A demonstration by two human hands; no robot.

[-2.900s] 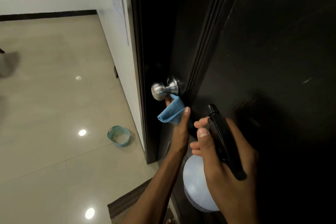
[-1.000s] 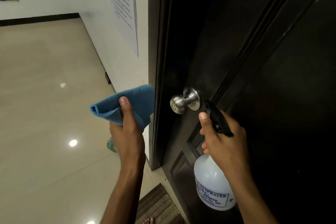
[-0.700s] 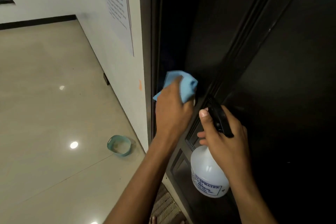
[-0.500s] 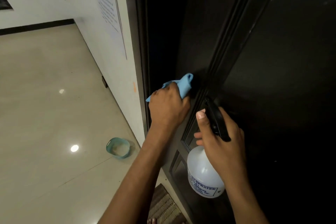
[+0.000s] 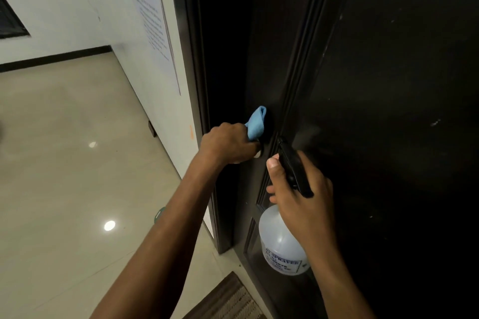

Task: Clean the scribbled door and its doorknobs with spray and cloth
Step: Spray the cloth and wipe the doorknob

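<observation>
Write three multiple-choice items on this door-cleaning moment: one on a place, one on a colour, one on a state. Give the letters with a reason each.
1. Where is the cloth?
A. on the floor
B. against the dark door at the knob, in the left hand
C. draped over the spray bottle

2. What colour is the cloth?
A. blue
B. red
C. white

3. How is the spray bottle held?
A. standing on the doormat
B. lying on the tiles
C. gripped by the right hand, black head up, nozzle towards the door

Answers:
1 B, the left hand grips the cloth against the door where a sliver of the knob shows.
2 A, the bunched fold above the knuckles is light blue.
3 C, the right hand is curled round the bottle's neck and trigger head.
</observation>
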